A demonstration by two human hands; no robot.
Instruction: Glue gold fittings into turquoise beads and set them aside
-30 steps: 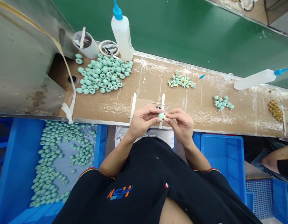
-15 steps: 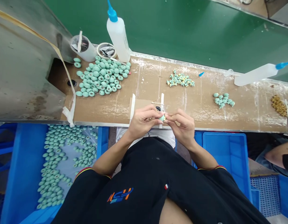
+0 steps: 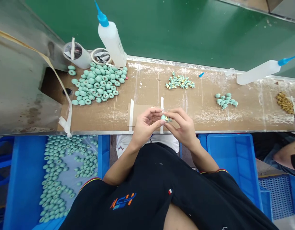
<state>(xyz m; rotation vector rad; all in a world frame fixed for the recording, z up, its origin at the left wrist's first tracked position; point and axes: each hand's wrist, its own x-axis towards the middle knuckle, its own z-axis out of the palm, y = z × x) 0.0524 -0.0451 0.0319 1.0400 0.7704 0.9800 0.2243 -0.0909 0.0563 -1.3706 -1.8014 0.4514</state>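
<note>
I hold a small pale-green egg-shaped piece with a yellow part [image 3: 163, 117] at the centre of the frame, pinched between thumb and fingers of my left hand [image 3: 147, 124]. My right hand [image 3: 183, 126] curves around its yellow end, thumb and forefinger slightly parted; I cannot tell whether they press on it. Both hands are over the near edge of the brown cardboard-covered bench [image 3: 142, 89], a pale rim running across the middle of the frame, with my forearms crossing it from below.

To the left of my left hand, bare cardboard reaches to a heap of pale-green hollow ovals [image 3: 99, 83] at upper left. Above my right hand, more cardboard leads up to a pile of tiny green-and-yellow pieces [image 3: 180, 82]; a cluster of green pieces [image 3: 225, 101] lies farther right. A smooth green panel [image 3: 161, 28] bounds the far edge, and a stained grey metal wall [image 3: 15, 86] the left one.

The bench's surface is streaked with whitish, shiny residue. A white plastic bottle with a blue nozzle [image 3: 113, 44] stands at upper left. Below the bench, blue plastic crates [image 3: 25, 179] flank me; the left one contains many more ovals.
</note>
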